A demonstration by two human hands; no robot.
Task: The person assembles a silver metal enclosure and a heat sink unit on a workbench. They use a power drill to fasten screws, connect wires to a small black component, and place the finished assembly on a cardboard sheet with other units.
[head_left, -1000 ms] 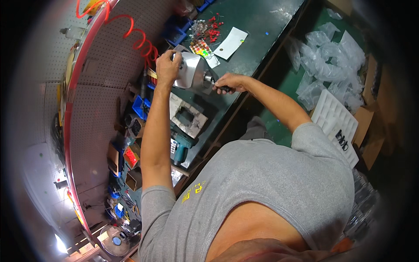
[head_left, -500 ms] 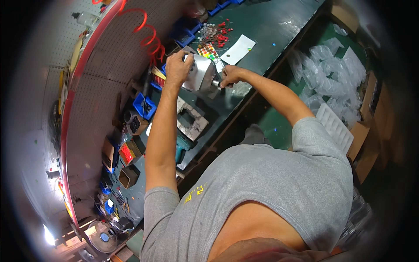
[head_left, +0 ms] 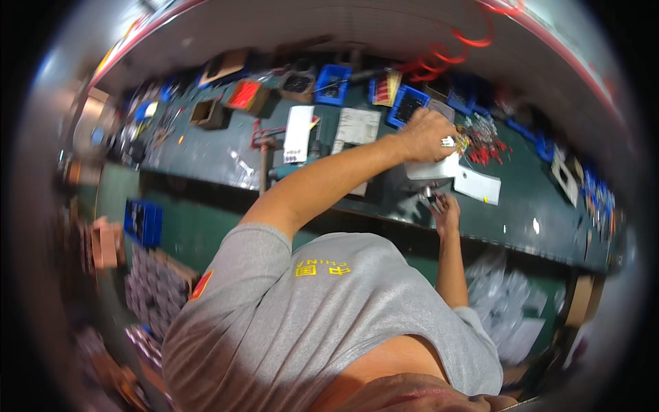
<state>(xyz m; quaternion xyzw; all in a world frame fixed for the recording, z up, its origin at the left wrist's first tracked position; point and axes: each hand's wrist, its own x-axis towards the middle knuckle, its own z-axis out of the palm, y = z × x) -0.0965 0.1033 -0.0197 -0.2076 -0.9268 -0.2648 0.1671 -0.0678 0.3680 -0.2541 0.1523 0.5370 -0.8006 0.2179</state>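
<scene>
A silvery sheet-metal housing [head_left: 432, 168] stands at the bench's near side, right of centre. My left hand [head_left: 427, 134] is closed over its far top part and hides much of it. A small bright patch shows beside those fingers; what it is, I cannot make out. From the housing's near side juts a short metal cylinder [head_left: 428, 192]. At that cylinder are the bent fingers of my right hand [head_left: 446, 209], coming from the near side; their tips look closed on its end. Right of the housing lies a white sheet [head_left: 478, 185].
Red-tipped wired parts [head_left: 484, 141] lie heaped beyond the sheet. Blue bins [head_left: 333, 85] line the back of the bench [head_left: 206, 154]. Left of my arm are a pale plate [head_left: 357, 127], a white card [head_left: 298, 134] and a hammer [head_left: 266, 161]. Clear plastic bags [head_left: 508, 299] lie on the floor at right.
The view has swung round, so the bench now runs across the picture. Both hands stay at the housing. My left hand now covers more of its top in this view.
</scene>
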